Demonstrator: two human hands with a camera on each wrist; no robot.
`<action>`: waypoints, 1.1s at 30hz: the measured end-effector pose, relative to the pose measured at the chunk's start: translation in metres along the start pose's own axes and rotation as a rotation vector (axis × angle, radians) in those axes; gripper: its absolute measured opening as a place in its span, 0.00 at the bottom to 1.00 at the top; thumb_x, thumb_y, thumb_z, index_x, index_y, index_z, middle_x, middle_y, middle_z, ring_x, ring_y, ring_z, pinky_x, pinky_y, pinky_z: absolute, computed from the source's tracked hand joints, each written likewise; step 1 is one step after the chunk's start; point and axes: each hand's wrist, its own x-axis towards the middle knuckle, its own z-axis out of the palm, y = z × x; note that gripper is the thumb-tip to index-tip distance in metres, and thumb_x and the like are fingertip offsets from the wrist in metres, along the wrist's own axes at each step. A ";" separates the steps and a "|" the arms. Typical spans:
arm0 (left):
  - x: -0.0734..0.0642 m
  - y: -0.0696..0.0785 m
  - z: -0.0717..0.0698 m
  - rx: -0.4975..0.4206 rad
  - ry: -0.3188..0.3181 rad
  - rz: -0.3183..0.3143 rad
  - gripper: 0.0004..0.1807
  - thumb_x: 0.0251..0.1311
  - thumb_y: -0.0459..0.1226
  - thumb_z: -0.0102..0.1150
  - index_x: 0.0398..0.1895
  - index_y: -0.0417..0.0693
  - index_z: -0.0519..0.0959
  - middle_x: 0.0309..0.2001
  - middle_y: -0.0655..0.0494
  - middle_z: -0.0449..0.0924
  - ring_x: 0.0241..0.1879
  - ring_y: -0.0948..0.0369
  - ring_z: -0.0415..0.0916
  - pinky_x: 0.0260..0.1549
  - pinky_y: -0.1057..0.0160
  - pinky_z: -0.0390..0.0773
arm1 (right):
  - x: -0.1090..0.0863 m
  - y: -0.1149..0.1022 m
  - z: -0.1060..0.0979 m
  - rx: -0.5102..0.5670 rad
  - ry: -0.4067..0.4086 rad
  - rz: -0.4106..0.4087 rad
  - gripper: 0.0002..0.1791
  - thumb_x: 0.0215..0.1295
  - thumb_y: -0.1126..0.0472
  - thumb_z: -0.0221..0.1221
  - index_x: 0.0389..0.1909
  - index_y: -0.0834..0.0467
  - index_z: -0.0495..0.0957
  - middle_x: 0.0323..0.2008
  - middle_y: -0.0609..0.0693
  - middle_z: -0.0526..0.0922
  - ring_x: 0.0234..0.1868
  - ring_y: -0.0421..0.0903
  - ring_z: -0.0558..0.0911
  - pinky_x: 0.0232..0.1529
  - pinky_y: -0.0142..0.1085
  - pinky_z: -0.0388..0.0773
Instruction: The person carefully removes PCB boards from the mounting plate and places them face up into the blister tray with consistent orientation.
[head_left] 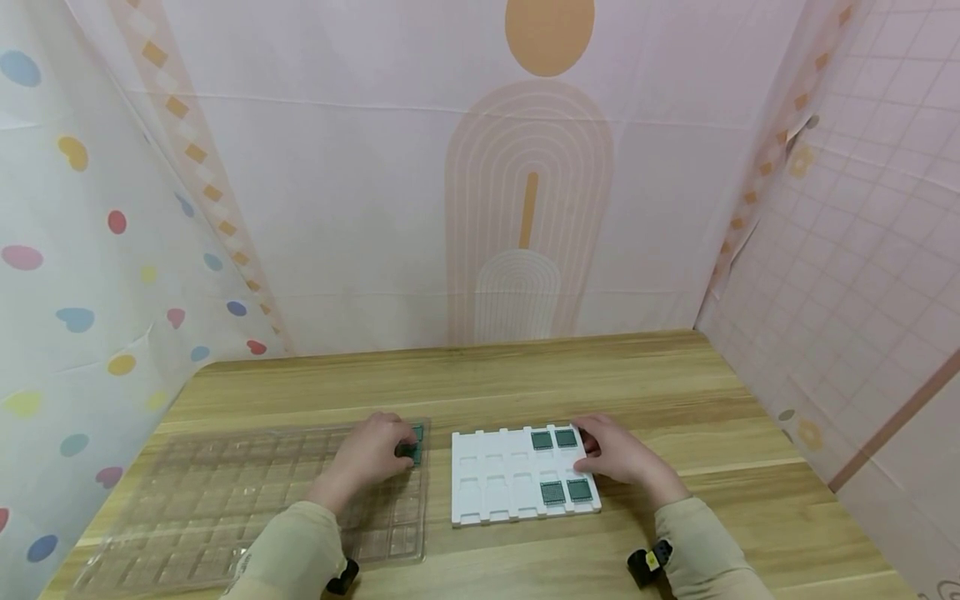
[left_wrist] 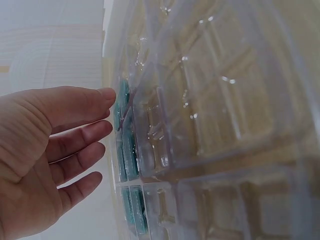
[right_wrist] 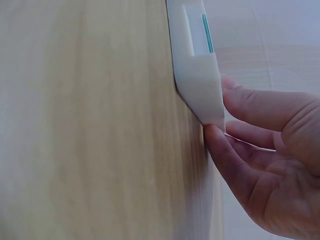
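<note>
A wooden table (head_left: 525, 383) is covered on its left by a big clear tray (head_left: 225, 492), with a smaller white tray (head_left: 480, 472) just beside it. The white tray's right end is gripped by the right hand (head_left: 618, 454), thumb and fingers bent. The left hand (head_left: 371, 454) is held at green squares (head_left: 417, 432) in the clear tray's far right corner, fingers half bent; whether one is pinched cannot be told. Four more squares (head_left: 552, 492) are set in the white tray's right end
</note>
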 end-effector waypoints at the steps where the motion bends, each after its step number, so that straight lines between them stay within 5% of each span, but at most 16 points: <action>1: 0.000 0.000 0.000 0.001 0.003 -0.001 0.09 0.47 0.34 0.76 0.32 0.47 0.86 0.34 0.57 0.82 0.38 0.54 0.77 0.42 0.50 0.78 | 0.000 0.000 0.000 0.000 0.001 0.003 0.36 0.56 0.66 0.71 0.64 0.72 0.68 0.56 0.63 0.74 0.45 0.48 0.77 0.46 0.41 0.78; 9: -0.004 0.003 -0.006 -0.022 0.034 -0.019 0.07 0.52 0.33 0.73 0.35 0.45 0.85 0.31 0.58 0.80 0.33 0.59 0.75 0.35 0.54 0.77 | 0.000 0.000 0.000 0.009 0.001 0.015 0.36 0.56 0.66 0.71 0.64 0.72 0.68 0.55 0.62 0.74 0.45 0.48 0.77 0.46 0.42 0.78; 19: -0.009 0.010 -0.018 -0.107 0.046 -0.072 0.13 0.56 0.34 0.70 0.45 0.42 0.85 0.41 0.52 0.84 0.41 0.55 0.81 0.40 0.51 0.81 | 0.000 0.003 0.001 0.017 0.002 0.001 0.37 0.56 0.66 0.71 0.65 0.72 0.68 0.54 0.61 0.74 0.44 0.47 0.77 0.44 0.40 0.78; 27: -0.009 0.020 -0.026 -0.104 0.068 -0.029 0.15 0.57 0.37 0.70 0.47 0.42 0.84 0.39 0.54 0.83 0.35 0.61 0.77 0.33 0.57 0.79 | 0.000 0.002 0.001 0.021 -0.003 0.009 0.37 0.57 0.65 0.71 0.65 0.71 0.67 0.55 0.62 0.73 0.44 0.48 0.77 0.45 0.40 0.78; 33: -0.009 0.029 -0.028 -0.120 0.141 0.008 0.13 0.57 0.37 0.70 0.45 0.46 0.84 0.36 0.56 0.81 0.34 0.63 0.75 0.33 0.59 0.77 | -0.001 0.002 0.001 0.013 0.002 0.010 0.37 0.57 0.65 0.71 0.65 0.71 0.68 0.54 0.61 0.74 0.44 0.48 0.77 0.45 0.41 0.78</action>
